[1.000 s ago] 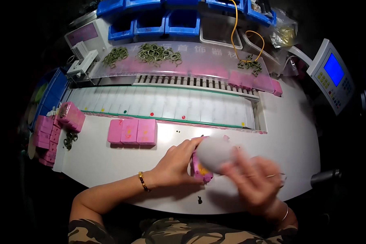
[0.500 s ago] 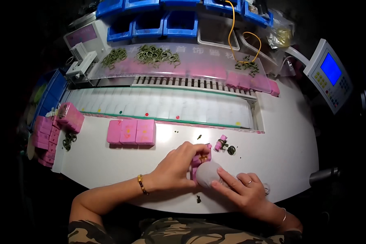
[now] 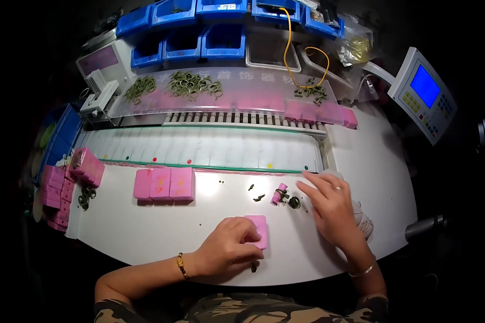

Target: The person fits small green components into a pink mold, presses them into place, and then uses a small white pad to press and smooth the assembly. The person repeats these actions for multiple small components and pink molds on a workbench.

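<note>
My left hand (image 3: 233, 245) is closed around a pink block (image 3: 260, 223) on the white table, with thumb and fingers at its near and left sides. My right hand (image 3: 331, 207) hovers to the right with fingers stretched apart, holding nothing I can see. A pale grey cloth pouch (image 3: 364, 222) lies beside my right wrist, partly hidden. Nearest my right fingertips are a small pink piece (image 3: 278, 195) with dark green bits around it and a dark green ring (image 3: 294, 202). Small dark green pieces (image 3: 259, 198) lie left of them, and another (image 3: 255, 266) lies under my left hand.
Three pink blocks (image 3: 164, 184) stand in a row at left, with more pink blocks (image 3: 59, 188) stacked beyond. A long white tray (image 3: 215, 148) and rollers (image 3: 242, 118) cross the back. Green rings (image 3: 191, 86) lie on a clear sheet. A control panel (image 3: 425, 94) stands right.
My right hand has left the block and moved up and right; the grey pouch, earlier on the block, is now beside my wrist. The block now shows a flat pink face.
</note>
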`<state>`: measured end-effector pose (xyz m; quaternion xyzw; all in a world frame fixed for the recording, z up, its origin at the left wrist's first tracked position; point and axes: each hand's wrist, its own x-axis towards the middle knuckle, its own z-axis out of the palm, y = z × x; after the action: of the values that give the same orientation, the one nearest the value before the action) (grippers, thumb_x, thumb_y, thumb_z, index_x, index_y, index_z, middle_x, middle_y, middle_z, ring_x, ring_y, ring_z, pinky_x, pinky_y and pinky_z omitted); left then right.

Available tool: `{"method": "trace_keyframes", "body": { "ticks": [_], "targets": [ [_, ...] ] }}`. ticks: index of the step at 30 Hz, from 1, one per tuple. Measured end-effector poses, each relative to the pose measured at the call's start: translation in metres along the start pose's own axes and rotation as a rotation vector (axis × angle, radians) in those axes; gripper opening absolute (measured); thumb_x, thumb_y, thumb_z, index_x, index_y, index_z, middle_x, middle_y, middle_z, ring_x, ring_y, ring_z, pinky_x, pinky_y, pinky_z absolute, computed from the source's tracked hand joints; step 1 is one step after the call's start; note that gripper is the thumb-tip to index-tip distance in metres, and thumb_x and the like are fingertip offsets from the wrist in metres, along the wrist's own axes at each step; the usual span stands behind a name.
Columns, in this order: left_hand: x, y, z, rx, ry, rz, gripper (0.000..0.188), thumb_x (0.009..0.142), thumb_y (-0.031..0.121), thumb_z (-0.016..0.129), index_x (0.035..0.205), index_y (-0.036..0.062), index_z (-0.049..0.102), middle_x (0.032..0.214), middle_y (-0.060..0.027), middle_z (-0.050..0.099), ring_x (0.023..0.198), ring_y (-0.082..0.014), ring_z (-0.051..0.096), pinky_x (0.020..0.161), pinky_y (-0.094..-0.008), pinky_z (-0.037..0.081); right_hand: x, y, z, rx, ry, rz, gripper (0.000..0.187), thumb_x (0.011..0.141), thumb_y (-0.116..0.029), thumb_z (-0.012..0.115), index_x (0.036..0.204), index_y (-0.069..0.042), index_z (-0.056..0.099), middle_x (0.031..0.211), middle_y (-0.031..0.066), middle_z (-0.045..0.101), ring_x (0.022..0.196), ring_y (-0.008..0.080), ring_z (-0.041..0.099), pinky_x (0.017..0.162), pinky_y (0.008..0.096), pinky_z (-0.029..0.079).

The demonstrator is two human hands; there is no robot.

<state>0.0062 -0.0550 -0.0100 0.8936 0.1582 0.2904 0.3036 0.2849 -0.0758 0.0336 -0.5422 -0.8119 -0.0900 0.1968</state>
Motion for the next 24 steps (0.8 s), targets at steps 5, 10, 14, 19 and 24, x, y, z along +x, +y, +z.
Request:
{"method": "trace_keyframes", "body": {
  "ticks": [5, 10, 14, 19, 24],
  "targets": [
    [0.012, -0.006, 0.004, -0.261, 0.063, -0.061, 0.012, 0.083, 0.015, 0.081, 0.087, 0.0096, 0.071, 0.085, -0.0048, 0.06, 0.084, -0.025, 0.057, 0.078, -0.0352, 0.047, 0.029, 0.016, 0.035, 0.15, -0.082, -0.094, 0.035, 0.075, 0.003, 0.066, 0.106, -0.01, 0.069, 0.109, 0.0032, 0.069, 0.103, 0.025, 0.061, 0.091, 0.0396, 0.043],
    [0.023, -0.021, 0.001, -0.377, 0.169, -0.267, 0.011, 0.089, 0.012, 0.075, 0.094, 0.0033, 0.07, 0.088, -0.0072, 0.064, 0.081, -0.019, 0.061, 0.072, -0.0311, 0.05, 0.033, 0.023, 0.05, 0.261, -0.245, -0.084, 0.023, 0.077, -0.003, 0.07, 0.099, -0.011, 0.07, 0.097, 0.0018, 0.068, 0.093, 0.0254, 0.062, 0.086, 0.0398, 0.045],
    [0.042, -0.038, 0.002, -0.269, 0.195, -0.347, 0.024, 0.092, 0.009, 0.073, 0.114, 0.0022, 0.067, 0.099, -0.0064, 0.063, 0.083, -0.011, 0.062, 0.072, -0.0256, 0.052, 0.026, 0.022, 0.054, 0.417, -0.165, 0.021, 0.016, 0.086, -0.003, 0.069, 0.101, -0.007, 0.071, 0.096, 0.0079, 0.069, 0.088, 0.0246, 0.066, 0.076, 0.0353, 0.051],
    [0.06, -0.048, 0.007, -0.306, 0.282, -0.375, 0.031, 0.094, 0.009, 0.07, 0.123, 0.0023, 0.061, 0.105, -0.0068, 0.066, 0.087, -0.0118, 0.065, 0.074, -0.0268, 0.054, 0.028, 0.008, 0.043, 0.983, -0.222, 0.459, 0.018, 0.095, -0.007, 0.068, 0.11, 0.001, 0.069, 0.088, 0.0004, 0.067, 0.071, 0.0041, 0.057, 0.061, 0.0208, 0.047],
    [0.064, -0.048, 0.0, -0.667, 0.351, -0.485, 0.019, 0.098, 0.008, 0.068, 0.116, 0.0024, 0.064, 0.103, -0.0051, 0.071, 0.087, -0.0083, 0.066, 0.071, -0.0239, 0.054, 0.031, -0.002, 0.041, 1.297, -0.236, 0.579, 0.015, 0.096, -0.009, 0.068, 0.109, -0.003, 0.068, 0.091, 0.0006, 0.068, 0.076, 0.005, 0.06, 0.063, 0.0201, 0.046]
  ]
}}
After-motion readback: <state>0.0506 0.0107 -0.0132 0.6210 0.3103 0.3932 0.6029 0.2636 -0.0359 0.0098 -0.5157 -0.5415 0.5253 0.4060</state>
